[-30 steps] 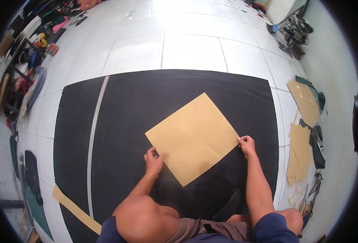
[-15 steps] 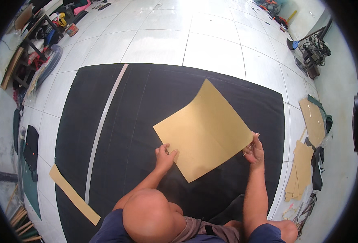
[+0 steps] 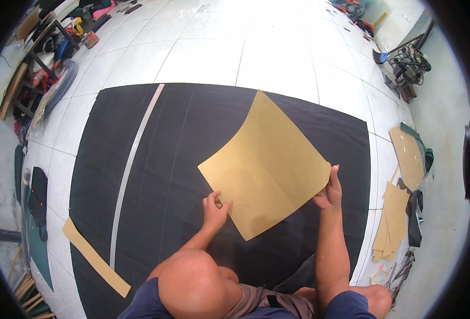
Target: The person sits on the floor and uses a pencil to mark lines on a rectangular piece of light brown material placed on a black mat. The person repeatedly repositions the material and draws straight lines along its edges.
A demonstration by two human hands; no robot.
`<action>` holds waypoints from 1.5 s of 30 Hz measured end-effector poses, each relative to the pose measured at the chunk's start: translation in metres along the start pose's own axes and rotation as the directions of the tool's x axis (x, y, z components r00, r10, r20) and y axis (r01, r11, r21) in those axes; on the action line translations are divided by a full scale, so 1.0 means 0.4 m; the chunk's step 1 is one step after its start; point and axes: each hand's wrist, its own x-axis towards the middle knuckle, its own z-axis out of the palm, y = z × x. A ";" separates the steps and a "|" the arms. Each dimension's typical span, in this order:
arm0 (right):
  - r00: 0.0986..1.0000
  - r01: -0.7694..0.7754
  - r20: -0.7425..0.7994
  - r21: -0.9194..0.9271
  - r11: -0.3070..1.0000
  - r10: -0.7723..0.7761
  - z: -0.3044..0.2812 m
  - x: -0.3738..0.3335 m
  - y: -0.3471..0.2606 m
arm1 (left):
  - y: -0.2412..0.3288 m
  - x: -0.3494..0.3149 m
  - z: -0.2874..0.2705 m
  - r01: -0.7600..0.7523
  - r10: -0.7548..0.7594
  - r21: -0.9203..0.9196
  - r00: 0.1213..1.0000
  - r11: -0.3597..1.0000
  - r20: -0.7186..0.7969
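Note:
A large tan cardboard sheet (image 3: 267,165) is held tilted above a black cloth (image 3: 155,202), its far corner curving upward. My left hand (image 3: 215,212) pinches its near left edge between thumb and fingers. At the right corner my right hand (image 3: 329,190) grips the sheet, thumb up along the edge and the other fingers partly hidden beneath it. The cloth is spread on the floor and carries thin pale lines. Across its left part lies a long pale straight strip (image 3: 134,154), like a ruler.
A narrow tan card strip (image 3: 95,257) rests over the cloth's near left edge. More tan card pieces (image 3: 390,220) lie on the white tiled floor (image 3: 277,58) at the right. A cluttered low shelf (image 3: 46,64) stands far left. My bent knee (image 3: 195,279) rises in front.
The sheet's far corner has swung up and away, and the sheet bends more. My right hand has turned slightly, its fingers now more under the corner. My left hand keeps its hold.

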 end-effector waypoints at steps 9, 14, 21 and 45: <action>0.891 0.041 0.454 -0.123 0.992 0.020 0.139 -0.036 -0.049 | 0.290 0.187 -0.133 -0.511 0.516 -0.081 0.854 0.856 0.069; 0.760 -0.029 0.639 -0.150 0.988 0.119 0.271 -0.038 -0.076 | 0.393 0.259 -0.130 -0.446 0.549 -0.334 0.759 0.830 0.352; 0.787 0.063 0.611 -0.219 0.974 0.087 0.268 -0.045 -0.179 | 0.373 0.226 -0.132 -0.112 0.487 -0.593 0.698 0.798 0.524; 0.732 -0.426 -0.681 -0.461 0.778 -0.004 -0.220 0.017 0.020 | 0.373 0.149 -0.255 -0.799 0.968 0.595 0.213 0.092 0.136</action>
